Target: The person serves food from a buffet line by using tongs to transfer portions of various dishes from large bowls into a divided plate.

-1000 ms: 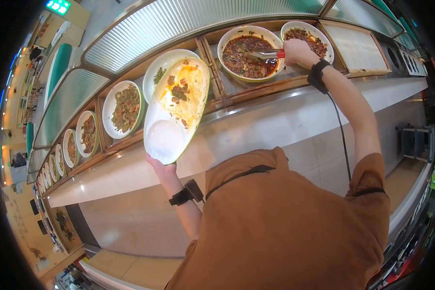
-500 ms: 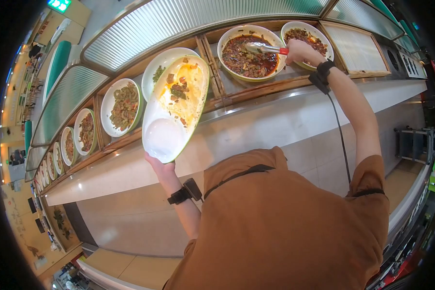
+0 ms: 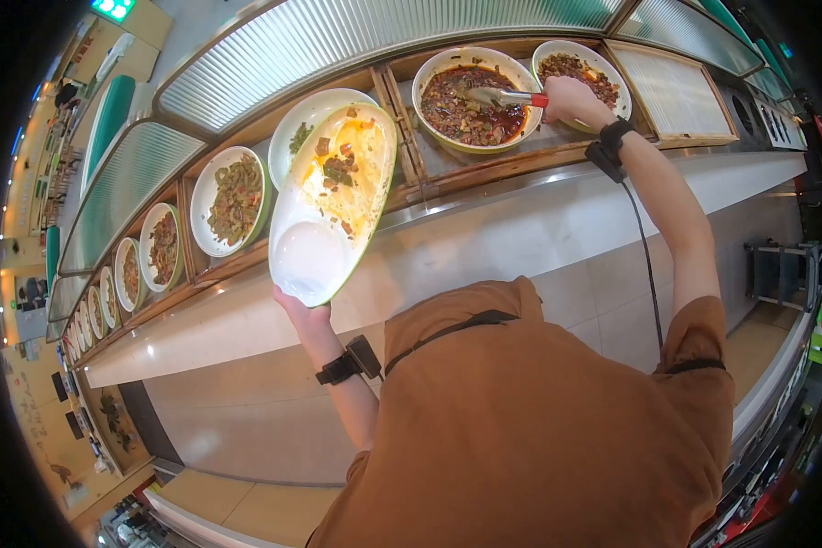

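My left hand point(image 3: 306, 315) grips the lower end of a white oval plate point(image 3: 315, 260) with a green rim. Oily yellow-orange residue and some meat and green pieces point(image 3: 341, 171) lie on its upper part; a round hollow at the lower end is bare. In my right hand point(image 3: 571, 102) are metal tongs point(image 3: 502, 96) with a red grip, fingers wrapped round it. The tongs' tips reach into a large white bowl point(image 3: 420, 100) of chopped meat in dark red oily sauce. My right wrist is in front of another bowl point(image 3: 623, 96) of chopped food.
A wooden-framed counter holds a row of bowls, including a nearly bare one point(image 3: 333, 102) behind the plate and one with green food point(image 3: 231, 201). Ribbed glass screens point(image 3: 338, 64) stand behind them. A cable point(image 3: 647, 251) hangs from my right wrist.
The tongs have shifted slightly, their tips now lower in the sauce. My right hand has moved a little right. The plate stays nearly still.
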A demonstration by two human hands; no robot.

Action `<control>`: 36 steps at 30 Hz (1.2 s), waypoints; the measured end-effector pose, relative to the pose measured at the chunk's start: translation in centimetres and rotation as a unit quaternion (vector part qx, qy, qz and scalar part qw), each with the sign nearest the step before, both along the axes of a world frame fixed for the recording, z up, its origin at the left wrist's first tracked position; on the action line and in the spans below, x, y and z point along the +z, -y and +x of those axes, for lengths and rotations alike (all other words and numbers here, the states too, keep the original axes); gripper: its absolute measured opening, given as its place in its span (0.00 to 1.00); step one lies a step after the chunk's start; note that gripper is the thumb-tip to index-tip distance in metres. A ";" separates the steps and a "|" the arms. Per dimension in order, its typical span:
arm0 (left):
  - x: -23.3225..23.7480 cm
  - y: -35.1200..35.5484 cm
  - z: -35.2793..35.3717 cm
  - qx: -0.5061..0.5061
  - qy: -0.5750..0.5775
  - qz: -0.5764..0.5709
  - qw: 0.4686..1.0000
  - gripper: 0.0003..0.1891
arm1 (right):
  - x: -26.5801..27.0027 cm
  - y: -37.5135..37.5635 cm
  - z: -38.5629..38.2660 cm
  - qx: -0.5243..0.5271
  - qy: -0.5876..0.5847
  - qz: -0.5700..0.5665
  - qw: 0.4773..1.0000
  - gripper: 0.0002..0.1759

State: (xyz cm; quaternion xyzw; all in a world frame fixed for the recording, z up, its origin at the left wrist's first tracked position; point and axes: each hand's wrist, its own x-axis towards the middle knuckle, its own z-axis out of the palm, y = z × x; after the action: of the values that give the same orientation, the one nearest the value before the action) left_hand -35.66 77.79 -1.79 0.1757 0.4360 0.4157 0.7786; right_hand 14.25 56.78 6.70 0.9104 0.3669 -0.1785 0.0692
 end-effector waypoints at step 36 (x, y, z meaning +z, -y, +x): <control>-1.1 -0.3 -0.3 0.022 -0.011 -0.004 1.000 0.28 | 3.0 -3.1 -1.5 -0.074 -0.133 0.183 0.971 0.17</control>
State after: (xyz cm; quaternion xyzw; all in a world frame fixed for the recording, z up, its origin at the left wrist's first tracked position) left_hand -36.00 78.05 -2.88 0.1679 0.4498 0.4293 0.7650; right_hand 12.79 59.89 9.69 0.9005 0.3307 -0.2320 -0.1611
